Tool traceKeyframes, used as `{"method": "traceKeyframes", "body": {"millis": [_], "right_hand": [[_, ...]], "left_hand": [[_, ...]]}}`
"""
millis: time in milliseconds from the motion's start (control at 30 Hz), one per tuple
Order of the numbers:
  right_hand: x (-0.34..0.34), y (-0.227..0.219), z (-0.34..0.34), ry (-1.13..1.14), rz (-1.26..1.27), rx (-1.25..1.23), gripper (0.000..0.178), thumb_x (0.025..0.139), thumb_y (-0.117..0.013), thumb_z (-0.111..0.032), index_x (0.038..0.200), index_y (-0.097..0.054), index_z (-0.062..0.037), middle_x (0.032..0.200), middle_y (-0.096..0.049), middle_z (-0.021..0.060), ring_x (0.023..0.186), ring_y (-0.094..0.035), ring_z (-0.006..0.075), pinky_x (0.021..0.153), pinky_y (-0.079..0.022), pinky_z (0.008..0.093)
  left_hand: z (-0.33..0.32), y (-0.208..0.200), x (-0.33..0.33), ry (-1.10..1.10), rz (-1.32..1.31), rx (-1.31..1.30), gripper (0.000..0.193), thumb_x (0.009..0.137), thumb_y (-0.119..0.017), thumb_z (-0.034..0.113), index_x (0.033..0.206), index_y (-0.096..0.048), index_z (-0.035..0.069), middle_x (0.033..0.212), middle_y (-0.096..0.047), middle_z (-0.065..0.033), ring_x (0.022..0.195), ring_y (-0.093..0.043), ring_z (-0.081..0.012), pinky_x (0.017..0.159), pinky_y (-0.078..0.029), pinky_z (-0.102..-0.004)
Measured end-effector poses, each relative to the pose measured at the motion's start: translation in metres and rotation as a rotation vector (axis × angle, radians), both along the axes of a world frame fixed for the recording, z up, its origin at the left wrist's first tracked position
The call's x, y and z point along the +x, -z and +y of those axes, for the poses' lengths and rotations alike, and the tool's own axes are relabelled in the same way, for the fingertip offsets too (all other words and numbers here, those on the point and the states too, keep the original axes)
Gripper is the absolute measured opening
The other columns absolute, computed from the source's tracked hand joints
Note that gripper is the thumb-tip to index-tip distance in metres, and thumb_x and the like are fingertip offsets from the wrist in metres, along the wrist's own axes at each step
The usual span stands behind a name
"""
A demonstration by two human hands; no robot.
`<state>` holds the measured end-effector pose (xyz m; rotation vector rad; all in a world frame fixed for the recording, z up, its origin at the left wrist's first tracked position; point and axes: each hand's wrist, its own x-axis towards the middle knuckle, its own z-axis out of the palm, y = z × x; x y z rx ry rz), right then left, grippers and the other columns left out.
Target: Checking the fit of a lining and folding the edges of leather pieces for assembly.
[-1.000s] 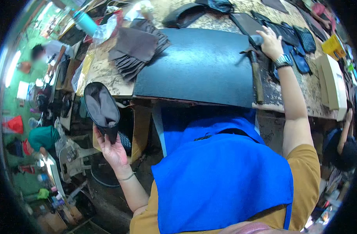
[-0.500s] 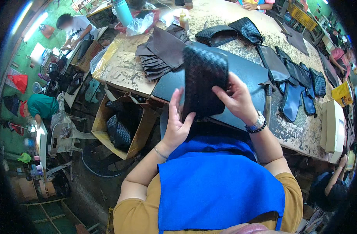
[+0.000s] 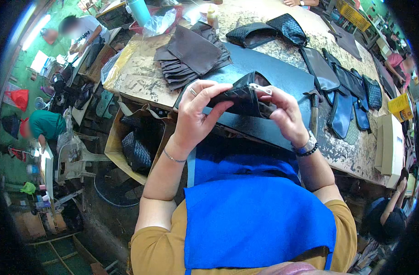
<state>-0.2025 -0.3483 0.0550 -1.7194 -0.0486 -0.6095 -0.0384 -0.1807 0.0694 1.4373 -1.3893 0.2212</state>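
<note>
Above the dark board [image 3: 250,59] on the bench, I hold a small black leather pouch [image 3: 240,97], tilted so that its mouth faces right and some of the lining shows. My left hand [image 3: 198,112] pinches the pouch's left end between thumb and fingers. At the mouth, my right hand [image 3: 286,112] grips the rim, its fingertips at the upper edge and the thumb lower by the lining. Behind the pouch lies a fanned stack of dark brown leather pieces [image 3: 193,52]. A hammer [image 3: 315,110] rests to the right of the board.
Finished-looking black pouches [image 3: 321,71] lie at the right, with woven ones [image 3: 250,35] farther back. A cardboard box [image 3: 113,144] of woven pieces stands below the bench's left edge. A yellow box [image 3: 400,110] sits far right. Other people work around the room.
The pouch has come down and turned from upright, flat side showing, to lying sideways with its mouth visible. My left hand has risen to its left end; my right hand now holds its rim.
</note>
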Motion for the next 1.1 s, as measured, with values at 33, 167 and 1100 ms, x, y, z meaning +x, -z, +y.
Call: {"method": "traceKeyframes", "body": {"millis": [33, 167, 1100], "right_hand": [[-0.002, -0.002, 0.003, -0.038, -0.008, 0.217, 0.046, 0.092, -0.063, -0.037, 0.116, -0.061, 0.0016, 0.107, -0.065, 0.0064, 0.102, -0.058, 0.0115, 0.091, -0.045, 0.0289], [-0.004, -0.025, 0.005, -0.035, 0.099, 0.250, 0.028, 0.095, -0.063, -0.020, 0.112, -0.063, 0.0012, 0.100, -0.066, 0.0027, 0.090, -0.059, 0.0064, 0.080, -0.048, 0.0218], [0.005, 0.004, 0.028, -0.195, 0.127, 0.524, 0.015, 0.093, -0.065, -0.017, 0.095, -0.066, -0.0022, 0.089, -0.065, -0.0031, 0.082, -0.056, 0.0024, 0.073, -0.047, 0.0196]], "left_hand": [[0.001, -0.001, -0.001, 0.003, 0.001, 0.001, 0.036, 0.074, -0.077, 0.007, 0.108, -0.068, 0.010, 0.092, -0.064, -0.0060, 0.086, -0.061, -0.0234, 0.081, -0.047, -0.0349], [0.005, -0.004, -0.002, -0.063, -0.226, 0.031, 0.033, 0.075, -0.077, 0.013, 0.107, -0.069, 0.016, 0.093, -0.065, -0.0005, 0.084, -0.061, -0.0195, 0.088, -0.042, -0.0427], [0.007, -0.029, -0.022, -0.115, -0.608, 0.261, 0.028, 0.077, -0.075, 0.024, 0.103, -0.071, 0.014, 0.092, -0.070, 0.0028, 0.084, -0.068, -0.0116, 0.117, -0.010, -0.0550]]}}
